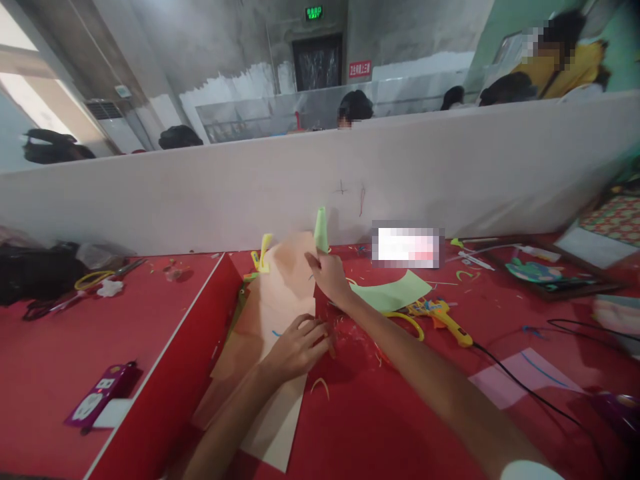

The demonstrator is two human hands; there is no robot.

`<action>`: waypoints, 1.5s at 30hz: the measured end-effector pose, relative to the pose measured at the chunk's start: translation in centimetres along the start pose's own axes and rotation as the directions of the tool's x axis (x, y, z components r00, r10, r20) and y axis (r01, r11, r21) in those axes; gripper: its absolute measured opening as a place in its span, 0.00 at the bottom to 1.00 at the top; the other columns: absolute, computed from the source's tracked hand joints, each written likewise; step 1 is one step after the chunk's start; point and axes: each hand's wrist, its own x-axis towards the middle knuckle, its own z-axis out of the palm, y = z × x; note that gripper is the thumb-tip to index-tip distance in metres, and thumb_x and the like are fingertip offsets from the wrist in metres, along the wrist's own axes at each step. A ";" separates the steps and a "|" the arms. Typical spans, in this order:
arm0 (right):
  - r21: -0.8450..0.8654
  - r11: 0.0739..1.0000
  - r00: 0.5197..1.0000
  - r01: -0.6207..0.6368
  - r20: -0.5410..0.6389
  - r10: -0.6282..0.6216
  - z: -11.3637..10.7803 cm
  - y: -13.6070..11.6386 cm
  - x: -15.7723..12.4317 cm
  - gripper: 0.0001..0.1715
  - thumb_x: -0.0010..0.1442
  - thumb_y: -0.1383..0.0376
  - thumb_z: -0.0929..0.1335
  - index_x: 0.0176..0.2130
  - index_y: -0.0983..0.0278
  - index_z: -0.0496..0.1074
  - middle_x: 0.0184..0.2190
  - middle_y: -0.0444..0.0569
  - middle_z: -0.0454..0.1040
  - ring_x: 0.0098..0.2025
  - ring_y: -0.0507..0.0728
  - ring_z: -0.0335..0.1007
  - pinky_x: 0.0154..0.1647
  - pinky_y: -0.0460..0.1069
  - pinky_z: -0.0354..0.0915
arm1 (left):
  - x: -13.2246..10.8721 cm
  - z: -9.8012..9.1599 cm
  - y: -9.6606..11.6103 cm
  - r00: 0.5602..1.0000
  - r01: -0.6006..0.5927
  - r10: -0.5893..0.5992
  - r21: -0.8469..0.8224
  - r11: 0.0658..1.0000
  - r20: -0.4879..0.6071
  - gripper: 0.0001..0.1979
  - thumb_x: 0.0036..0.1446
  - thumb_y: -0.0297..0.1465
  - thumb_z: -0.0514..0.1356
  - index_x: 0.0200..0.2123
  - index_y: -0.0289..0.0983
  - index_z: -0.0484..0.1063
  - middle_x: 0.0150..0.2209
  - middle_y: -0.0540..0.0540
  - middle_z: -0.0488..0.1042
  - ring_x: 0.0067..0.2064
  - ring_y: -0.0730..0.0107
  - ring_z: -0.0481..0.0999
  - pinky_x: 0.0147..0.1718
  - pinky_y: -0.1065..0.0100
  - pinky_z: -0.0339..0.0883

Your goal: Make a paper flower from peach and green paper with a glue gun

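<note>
A large peach-coloured foam sheet (273, 320) lies on the red table (390, 413) in front of me. My left hand (299, 347) presses down on the sheet's right edge with its fingers curled. Farther back, my right hand (327, 273) pinches a light green strip (321, 229) that stands up from the sheet's far edge. A yellow strip (263, 252) sticks up at the sheet's far left corner. Right of my right hand lies a light green sheet (393, 292).
A yellow glue gun (443, 319) with a black cord lies to the right, near a pink sheet (525, 377). Scissors (95, 279) and a black bag (30, 270) lie at the left. A white partition (300, 180) closes the back; several people sit beyond it.
</note>
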 end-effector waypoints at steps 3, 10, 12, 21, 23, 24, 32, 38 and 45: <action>0.008 1.000 0.995 -0.016 -0.096 0.017 -1.6 0.7 1.0 0.23 0.74 0.53 0.61 0.33 0.63 0.72 0.22 0.45 0.70 0.27 0.55 0.64 0.32 0.48 0.54 | -1.4 0.8 -0.9 0.980 0.075 -0.073 -0.003 0.997 0.187 0.15 0.69 0.27 0.56 0.57 0.38 0.73 0.58 0.38 0.77 0.59 0.57 0.75 0.64 0.48 0.63; 0.322 0.936 0.895 -0.139 -0.365 0.258 -7.5 4.6 1.3 0.21 0.65 0.50 0.67 0.30 0.62 0.71 0.23 0.45 0.70 0.27 0.56 0.65 0.32 0.51 0.61 | -4.3 1.3 -4.9 0.935 0.218 -0.216 0.022 0.976 0.282 0.22 0.70 0.27 0.54 0.66 0.42 0.68 0.62 0.39 0.74 0.66 0.58 0.69 0.69 0.49 0.56; 0.478 0.869 0.854 -0.125 -0.394 0.340 -9.1 5.7 -0.1 0.19 0.61 0.50 0.70 0.34 0.63 0.73 0.28 0.47 0.75 0.29 0.56 0.69 0.33 0.51 0.64 | -4.2 1.3 -5.3 0.918 0.329 -0.318 -0.007 0.944 0.239 0.23 0.71 0.28 0.52 0.67 0.41 0.66 0.62 0.38 0.74 0.66 0.57 0.70 0.69 0.48 0.55; 0.821 0.507 0.755 -0.264 -0.151 0.638 -11.4 8.1 -10.0 0.25 0.52 0.46 0.77 0.38 0.61 0.73 0.28 0.43 0.76 0.23 0.52 0.67 0.19 0.46 0.61 | 2.9 3.4 -3.7 0.514 0.554 -0.851 -0.716 0.425 -0.108 0.32 0.64 0.34 0.62 0.68 0.42 0.59 0.60 0.37 0.74 0.57 0.59 0.78 0.56 0.56 0.73; 0.847 0.481 0.736 -0.226 -0.175 0.654 -11.4 8.9 -11.6 0.27 0.51 0.48 0.78 0.42 0.61 0.75 0.39 0.49 0.81 0.35 0.56 0.77 0.31 0.49 0.73 | 3.8 3.8 -3.6 0.521 0.484 -0.839 -0.755 0.443 -0.158 0.17 0.64 0.32 0.61 0.56 0.40 0.72 0.51 0.41 0.78 0.52 0.63 0.80 0.52 0.60 0.74; 0.862 0.464 0.727 -0.202 -0.185 0.661 -11.5 9.3 -12.3 0.27 0.51 0.48 0.78 0.43 0.61 0.76 0.43 0.50 0.82 0.40 0.58 0.79 0.37 0.51 0.75 | 3.9 4.0 -3.5 0.536 0.472 -0.822 -0.740 0.480 -0.191 0.11 0.64 0.31 0.60 0.49 0.40 0.75 0.46 0.43 0.79 0.48 0.64 0.80 0.51 0.61 0.74; 0.652 0.724 0.659 -0.224 -0.446 0.606 -13.4 12.4 -14.1 0.22 0.55 0.49 0.76 0.37 0.65 0.76 0.35 0.51 0.80 0.37 0.59 0.75 0.38 0.52 0.70 | 3.3 3.7 -2.4 0.767 0.410 -0.541 -0.386 0.826 -0.345 0.10 0.66 0.28 0.61 0.36 0.43 0.83 0.63 0.42 0.69 0.66 0.54 0.67 0.62 0.47 0.67; 0.287 0.899 0.710 -0.329 -0.553 0.437 -13.8 11.8 -14.8 0.25 0.62 0.45 0.69 0.28 0.63 0.72 0.21 0.42 0.66 0.25 0.53 0.59 0.27 0.49 0.57 | 3.9 2.2 -2.5 0.800 0.347 -0.577 -0.659 0.668 -0.164 0.10 0.65 0.38 0.64 0.33 0.39 0.80 0.35 0.45 0.80 0.41 0.63 0.80 0.50 0.56 0.75; 0.467 0.808 0.888 -0.359 -0.095 0.449 -12.3 9.7 -14.8 0.26 0.56 0.42 0.72 0.30 0.62 0.76 0.24 0.47 0.74 0.25 0.55 0.64 0.23 0.49 0.60 | 3.1 1.5 -3.3 0.719 0.457 -0.686 -0.671 0.584 -0.108 0.13 0.64 0.41 0.65 0.31 0.39 0.78 0.39 0.42 0.78 0.44 0.64 0.77 0.38 0.65 0.73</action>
